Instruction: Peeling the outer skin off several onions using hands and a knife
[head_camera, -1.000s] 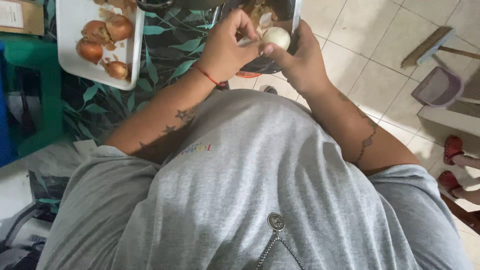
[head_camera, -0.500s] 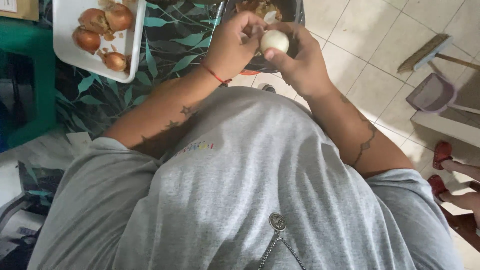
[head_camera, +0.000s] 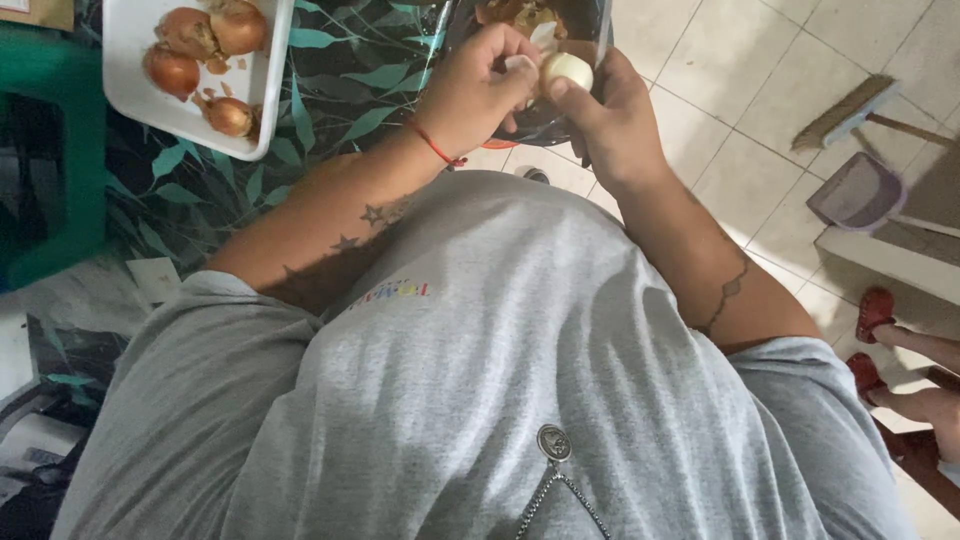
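Left hand (head_camera: 480, 85) and right hand (head_camera: 610, 120) gripping peeled onion (head_camera: 566, 70), dark bowl (head_camera: 590, 25) beneath

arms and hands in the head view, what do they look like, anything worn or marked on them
Both hands are bare, no gloves. The left hand has a thin red string bracelet at the wrist, and star tattoos run along that forearm. The right hand has no band; a dark tattoo marks that forearm. Short grey t-shirt sleeves end near the elbows.

A white tray (head_camera: 262, 95) with four brown unpeeled onions (head_camera: 205, 28) lies well to the left of the fingers, on a dark cloth printed with green leaves (head_camera: 340, 80). Far to the right of the fingers, on the pale tiled floor (head_camera: 720, 70), lie a broom (head_camera: 845, 110) and a grey dustpan (head_camera: 855, 192).
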